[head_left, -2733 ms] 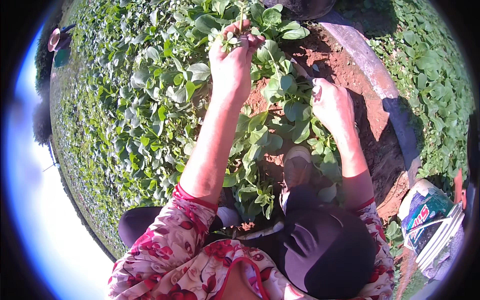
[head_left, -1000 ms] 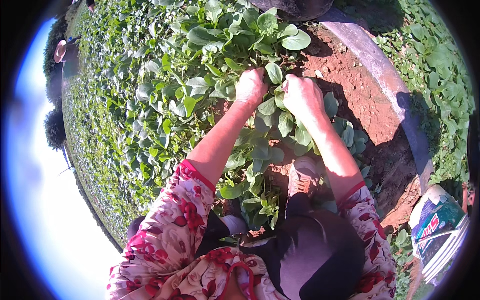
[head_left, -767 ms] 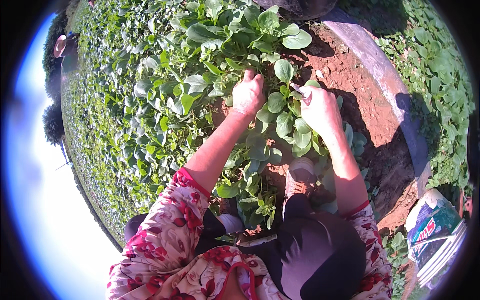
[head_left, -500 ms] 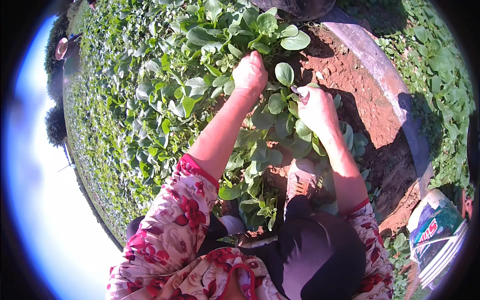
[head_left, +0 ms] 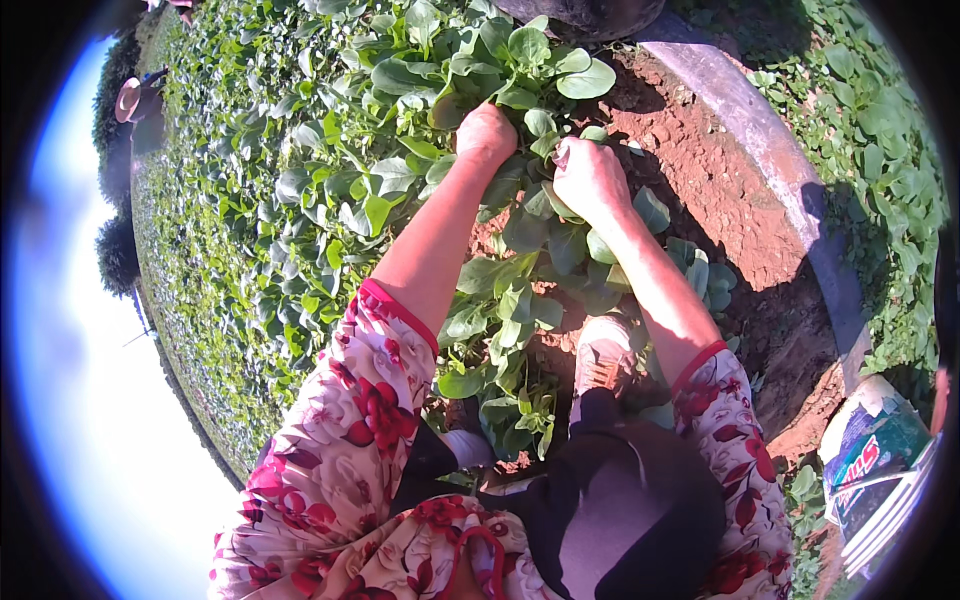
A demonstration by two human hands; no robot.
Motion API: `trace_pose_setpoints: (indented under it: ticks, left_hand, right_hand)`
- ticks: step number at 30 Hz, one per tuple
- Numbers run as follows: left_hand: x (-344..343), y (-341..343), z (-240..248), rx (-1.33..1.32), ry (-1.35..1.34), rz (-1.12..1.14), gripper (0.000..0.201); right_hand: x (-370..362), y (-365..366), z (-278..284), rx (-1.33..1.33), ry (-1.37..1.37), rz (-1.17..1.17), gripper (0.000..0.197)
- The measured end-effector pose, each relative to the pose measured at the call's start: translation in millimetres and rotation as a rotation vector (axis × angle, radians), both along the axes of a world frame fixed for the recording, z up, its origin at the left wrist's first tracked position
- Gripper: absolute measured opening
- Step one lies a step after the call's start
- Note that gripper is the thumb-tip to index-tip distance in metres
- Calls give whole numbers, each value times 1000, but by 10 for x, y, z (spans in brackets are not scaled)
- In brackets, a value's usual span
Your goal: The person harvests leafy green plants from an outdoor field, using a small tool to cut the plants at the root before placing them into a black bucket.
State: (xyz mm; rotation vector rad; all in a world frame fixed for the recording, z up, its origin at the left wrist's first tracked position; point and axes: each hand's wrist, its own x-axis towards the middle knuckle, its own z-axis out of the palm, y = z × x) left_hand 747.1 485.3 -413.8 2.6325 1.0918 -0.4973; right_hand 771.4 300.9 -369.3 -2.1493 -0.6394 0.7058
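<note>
My left hand (head_left: pixel 487 134) is closed around the lower stems of a bunch of leafy greens (head_left: pixel 480 68), whose broad green leaves fan out above the fist. To its right and a little nearer, my right hand (head_left: pixel 590 178) is also closed, thumb pressed to the fingers. What it holds is hidden now; half a second ago a small greyish tip stuck out of this fist. Round green leaves (head_left: pixel 540 122) stand between the two hands, and more leafy plants (head_left: pixel 525 235) grow just below them.
Dense greens (head_left: pixel 260 200) spread to the left. Bare reddish soil (head_left: pixel 690 150) lies right of my hands, bordered by a pale curved strip (head_left: pixel 780 150). A dark rounded object (head_left: pixel 590 15) sits at the top. A bucket (head_left: pixel 870 450) stands lower right, my shoe (head_left: pixel 603 360) below. Another person's hat (head_left: pixel 128 100) shows far left.
My right hand has moved up and left, closer to my left hand. The greyish tip in it no longer shows. The left hand has shifted slightly left, still gripping the greens.
</note>
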Motion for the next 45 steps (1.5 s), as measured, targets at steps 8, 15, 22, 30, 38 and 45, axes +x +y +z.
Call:
trace_pose_setpoints:
  ticks: [8,15,22,30,38,45]
  left_hand:
    - [-220,354,-263,-69,-78,133,28]
    - [-120,200,-77,-179,-242,14,25]
    - [-154,-56,320,-717,-555,566,17]
    - [164,-341,300,30,-8,73,33]
    - [243,-564,312,16,-40,109,57]
    - [-92,-416,547,-613,-460,478,33]
  right_hand:
    - [-20,-346,205,-34,116,-35,24]
    - [238,0,114,-76,47,52,17]
    - [-264,-351,-29,121,-83,-72,25]
    - [-301,-469,93,81,-122,30,38]
    - [-298,-612,251,-54,-10,-1,34]
    - [-348,-726,127,30,-12,-94,28]
